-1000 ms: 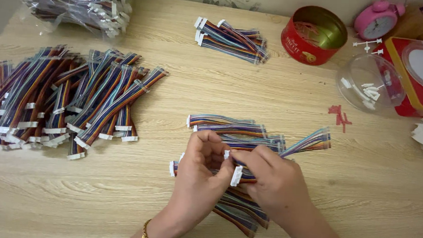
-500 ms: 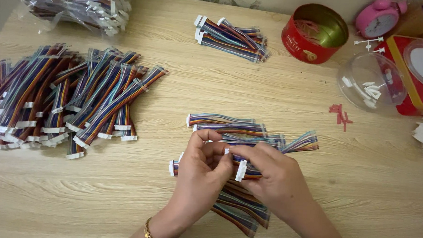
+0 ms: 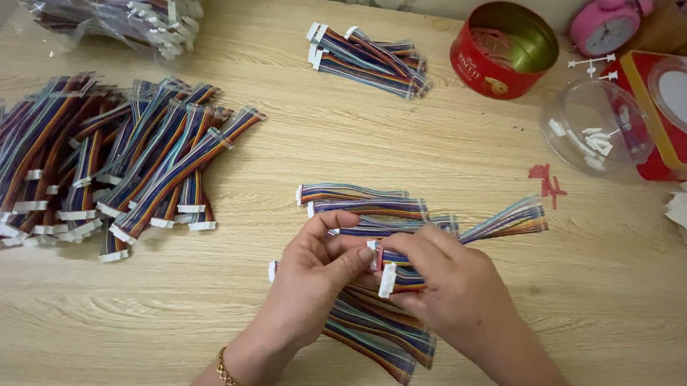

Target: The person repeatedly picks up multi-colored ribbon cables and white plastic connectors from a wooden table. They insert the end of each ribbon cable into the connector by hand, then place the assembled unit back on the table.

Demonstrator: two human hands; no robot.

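Between both hands, low centre of the wooden table, sits a rainbow ribbon cable. Right hand pinches it closed just behind its white connector; left hand is curled, thumb and fingertips closing on that same end. Best handled by gripping the plastic housing, not the wires, keeping the strands flat. Cable tail fans up-right of the right hand. Loose cables lie under both wrists; big cable pile far left.

Both forearms reach in from below; the left hand and right hand meet, fingertips pinched together, palms turned toward each other.
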